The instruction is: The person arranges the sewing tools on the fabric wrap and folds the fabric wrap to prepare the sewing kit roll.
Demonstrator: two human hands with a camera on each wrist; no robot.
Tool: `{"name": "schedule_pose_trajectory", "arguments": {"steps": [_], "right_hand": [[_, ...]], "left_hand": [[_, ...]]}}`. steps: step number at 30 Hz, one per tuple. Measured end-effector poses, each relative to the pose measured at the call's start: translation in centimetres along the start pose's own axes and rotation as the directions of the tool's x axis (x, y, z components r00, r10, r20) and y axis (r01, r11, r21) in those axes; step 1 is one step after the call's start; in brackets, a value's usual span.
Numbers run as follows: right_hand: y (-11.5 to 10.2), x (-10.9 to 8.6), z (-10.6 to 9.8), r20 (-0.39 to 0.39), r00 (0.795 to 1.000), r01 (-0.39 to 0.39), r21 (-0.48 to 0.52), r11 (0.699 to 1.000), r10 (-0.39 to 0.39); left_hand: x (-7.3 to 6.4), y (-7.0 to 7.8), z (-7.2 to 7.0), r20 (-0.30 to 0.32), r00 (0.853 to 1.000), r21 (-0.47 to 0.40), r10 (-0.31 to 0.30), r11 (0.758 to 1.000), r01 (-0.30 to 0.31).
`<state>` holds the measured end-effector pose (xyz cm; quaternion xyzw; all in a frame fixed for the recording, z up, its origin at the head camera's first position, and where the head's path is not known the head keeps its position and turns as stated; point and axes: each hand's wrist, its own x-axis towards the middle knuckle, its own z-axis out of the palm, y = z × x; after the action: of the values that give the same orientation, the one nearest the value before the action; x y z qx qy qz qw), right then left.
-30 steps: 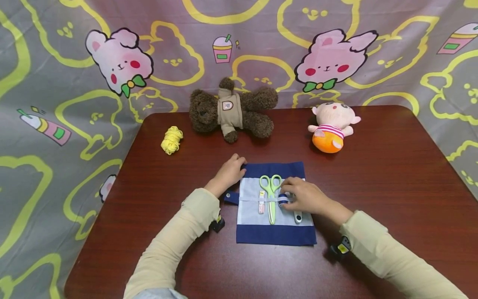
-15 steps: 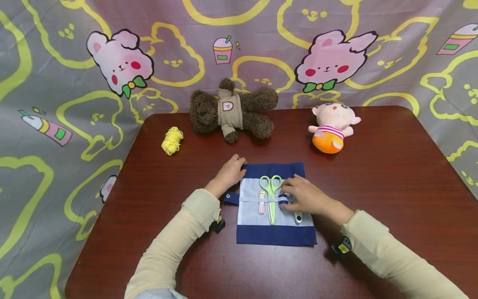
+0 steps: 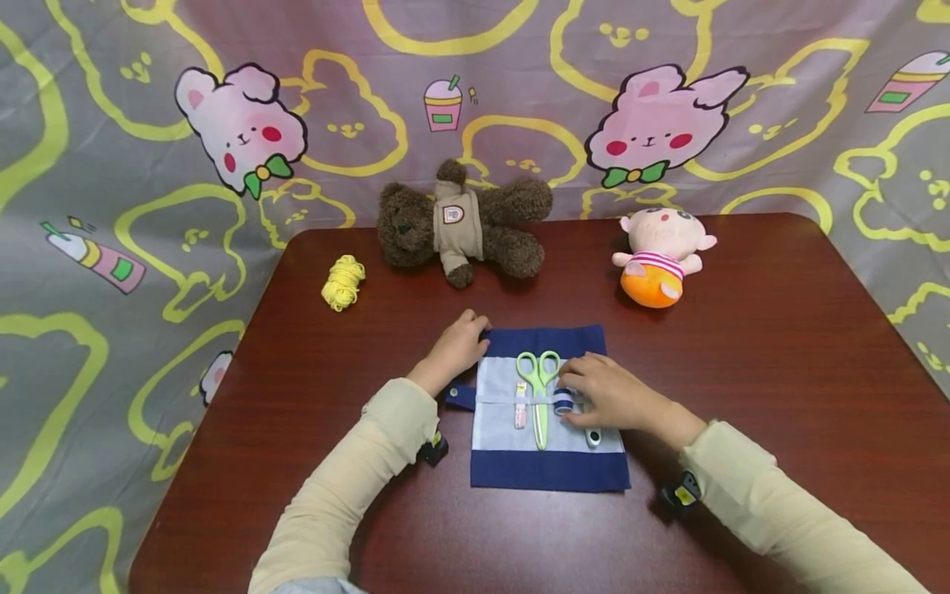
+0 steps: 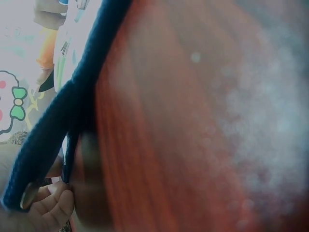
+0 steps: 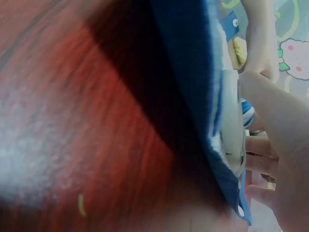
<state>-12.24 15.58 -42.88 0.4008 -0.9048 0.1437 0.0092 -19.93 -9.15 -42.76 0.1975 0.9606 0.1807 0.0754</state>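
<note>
A navy and pale-blue cloth tool roll (image 3: 549,470) lies unfolded on the table, with an elastic band across its middle. My left hand (image 3: 455,348) pinches its far left corner; in the left wrist view, finger and thumb (image 4: 55,205) meet at the cloth edge. My right hand (image 3: 612,392) pinches a small blue-and-white roll (image 3: 563,402) at the band, thumb on the near side and fingers on the far side. Green-handled scissors (image 3: 541,404) and a slim pink-and-white piece (image 3: 520,406) sit under the band. A white tool (image 3: 593,437) is partly hidden beneath my right hand.
At the back of the table (image 3: 772,346), a brown teddy bear (image 3: 460,219) lies on its side. Right of it is a plush doll (image 3: 656,260) in orange. Yellow yarn (image 3: 343,283) sits at the back left. A snap strap (image 3: 460,397) sticks out left of the cloth.
The right fingers shift slightly around the blue-and-white roll, which stays at the band. My left hand keeps its place at the cloth corner.
</note>
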Motion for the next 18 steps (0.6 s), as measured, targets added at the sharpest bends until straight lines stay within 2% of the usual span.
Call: {"name": "schedule_pose_trajectory", "arguments": {"steps": [4,18], "right_hand": [[0.17,-0.16,0.27,-0.055,0.997,0.044,-0.022,0.999,-0.045],[-0.1,-0.36,-0.07,0.039,0.999,-0.028,0.032,0.999,0.027]], "left_hand": [[0.03,0.04,-0.02,0.0,1.0,-0.005,0.0,1.0,0.0],[-0.15,0.14,-0.09,-0.009,1.0,-0.001,0.008,1.0,-0.008]]}}
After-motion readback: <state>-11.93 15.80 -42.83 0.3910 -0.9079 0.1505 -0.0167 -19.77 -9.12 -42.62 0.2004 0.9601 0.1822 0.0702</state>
